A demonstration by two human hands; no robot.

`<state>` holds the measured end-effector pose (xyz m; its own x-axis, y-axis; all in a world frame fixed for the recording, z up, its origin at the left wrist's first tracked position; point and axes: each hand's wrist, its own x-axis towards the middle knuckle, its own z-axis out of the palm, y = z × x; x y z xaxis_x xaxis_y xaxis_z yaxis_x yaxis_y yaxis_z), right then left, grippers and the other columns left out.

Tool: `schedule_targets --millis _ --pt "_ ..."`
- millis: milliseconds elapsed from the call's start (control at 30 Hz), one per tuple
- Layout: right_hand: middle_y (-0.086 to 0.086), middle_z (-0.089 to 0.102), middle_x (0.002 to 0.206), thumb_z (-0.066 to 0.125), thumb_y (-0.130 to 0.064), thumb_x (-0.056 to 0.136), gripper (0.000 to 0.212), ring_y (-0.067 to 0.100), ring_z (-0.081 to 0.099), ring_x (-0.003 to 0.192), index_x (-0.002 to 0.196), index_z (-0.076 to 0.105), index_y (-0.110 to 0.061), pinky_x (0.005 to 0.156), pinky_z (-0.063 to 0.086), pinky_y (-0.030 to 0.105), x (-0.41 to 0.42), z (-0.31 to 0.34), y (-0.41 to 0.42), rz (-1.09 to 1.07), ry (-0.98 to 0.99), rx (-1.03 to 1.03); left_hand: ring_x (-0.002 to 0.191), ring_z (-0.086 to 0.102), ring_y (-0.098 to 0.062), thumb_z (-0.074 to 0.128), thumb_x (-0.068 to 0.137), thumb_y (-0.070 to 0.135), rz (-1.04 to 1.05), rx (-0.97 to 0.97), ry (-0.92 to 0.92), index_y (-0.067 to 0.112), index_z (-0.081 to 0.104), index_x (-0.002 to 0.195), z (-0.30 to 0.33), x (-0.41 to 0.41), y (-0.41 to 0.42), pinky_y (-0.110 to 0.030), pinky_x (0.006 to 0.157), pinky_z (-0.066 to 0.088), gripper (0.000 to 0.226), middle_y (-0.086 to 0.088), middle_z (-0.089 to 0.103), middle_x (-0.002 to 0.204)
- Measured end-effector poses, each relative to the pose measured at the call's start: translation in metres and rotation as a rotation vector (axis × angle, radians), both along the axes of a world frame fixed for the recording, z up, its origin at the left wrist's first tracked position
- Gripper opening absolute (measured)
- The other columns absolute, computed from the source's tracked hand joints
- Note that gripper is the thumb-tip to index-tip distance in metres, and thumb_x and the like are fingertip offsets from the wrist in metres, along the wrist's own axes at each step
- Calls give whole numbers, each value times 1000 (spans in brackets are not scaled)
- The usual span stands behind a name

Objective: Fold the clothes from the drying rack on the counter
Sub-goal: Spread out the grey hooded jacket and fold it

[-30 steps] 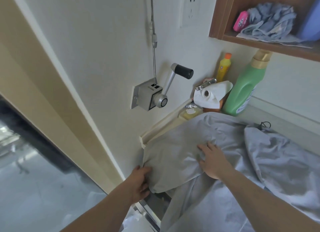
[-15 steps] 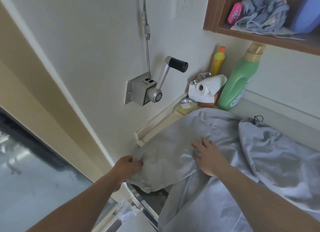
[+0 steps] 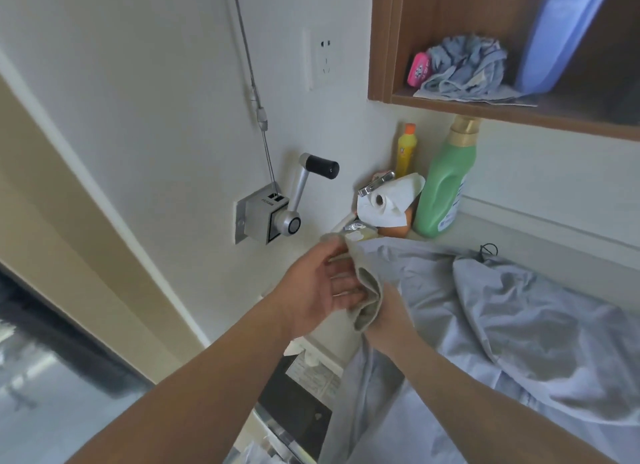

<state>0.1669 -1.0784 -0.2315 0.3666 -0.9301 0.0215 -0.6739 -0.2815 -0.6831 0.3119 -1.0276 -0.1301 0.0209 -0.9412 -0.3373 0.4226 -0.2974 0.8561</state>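
Note:
A large pale grey garment (image 3: 519,325) lies rumpled over the counter (image 3: 540,235) and hangs down over its front edge. Its left end (image 3: 367,290) is lifted and folded back toward the right. My left hand (image 3: 322,287) holds that raised edge from the left, thumb on top, palm turned toward me. My right hand (image 3: 391,314) grips the same fold from the right, low down, its fingers partly hidden by the cloth.
In the counter's back corner stand a green detergent bottle (image 3: 446,183), a yellow bottle (image 3: 406,148) and a paper roll (image 3: 388,200). A crank winder (image 3: 277,211) with a wire sticks out of the wall. A wooden shelf (image 3: 502,103) with a blue cloth hangs above.
My left hand has lifted the garment's left end off the counter corner and swung it rightward. My right hand, which pressed flat on the cloth, now grips the fold.

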Motion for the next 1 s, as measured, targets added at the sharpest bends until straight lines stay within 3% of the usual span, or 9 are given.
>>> schedule_targets --millis 133,200,333,467,633,700,767,867,1000 --pt "4 55 61 43 6 103 36 0 54 53 71 51 -9 52 42 7 -2 25 -1 102 -342 302 119 67 -31 63 83 33 11 -113 -24 3 62 132 8 -29 -18 -47 107 49 58 -16 70 127" --pt "17 66 83 54 12 95 17 4 67 74 93 62 -3 74 53 19 -5 29 0 -2 -730 605 116 69 -29 61 84 28 89 -164 -14 1 64 127 11 -38 -24 -45 105 52 51 -18 71 123" --pt "32 62 120 61 19 81 63 37 66 104 138 48 -2 87 56 45 -15 34 2 158 -1048 684 103 74 -26 46 100 10 65 -213 -10 -1 67 117 12 -46 -31 -32 82 61 30 -22 73 115" --pt "23 65 123 67 8 89 55 38 68 104 135 45 -12 83 58 44 -13 46 1 149 -1101 682 109 71 -25 41 102 11 17 -203 -139 8 64 127 8 -47 -36 -36 89 56 35 -12 75 116" --pt "14 68 127 70 -30 95 49 34 68 114 138 50 -19 85 57 43 -8 45 -7 53 -1146 756 115 68 -28 47 103 31 -97 -212 -167 19 79 109 13 -46 -45 -43 105 51 34 -14 73 119" --pt "14 71 116 58 -39 100 44 31 70 102 133 56 -11 81 56 44 -6 46 -15 -43 -1215 821 119 66 -22 53 96 23 5 -339 -348 28 74 117 -2 -38 -49 -50 108 48 29 -4 71 124" --pt "14 72 104 44 -39 103 43 27 71 87 127 61 -9 72 56 39 -6 47 -26 -147 -1294 895 129 54 -11 56 84 17 58 -463 -729 34 57 135 -25 -27 -44 -48 111 44 54 12 59 138" --pt "10 73 100 39 -36 101 43 27 72 82 126 64 -12 66 56 37 -10 52 -38 -238 -1392 951 150 22 -17 56 74 43 25 -451 -1271 34 20 154 -67 -19 -34 -49 120 28 87 6 22 162" --pt "8 72 122 42 -48 96 57 32 69 108 137 60 -12 102 47 50 -13 52 -52 -252 -1348 956 155 11 -17 73 77 55 -14 -222 -1162 41 14 157 -94 -7 -41 -39 119 33 100 4 7 166"
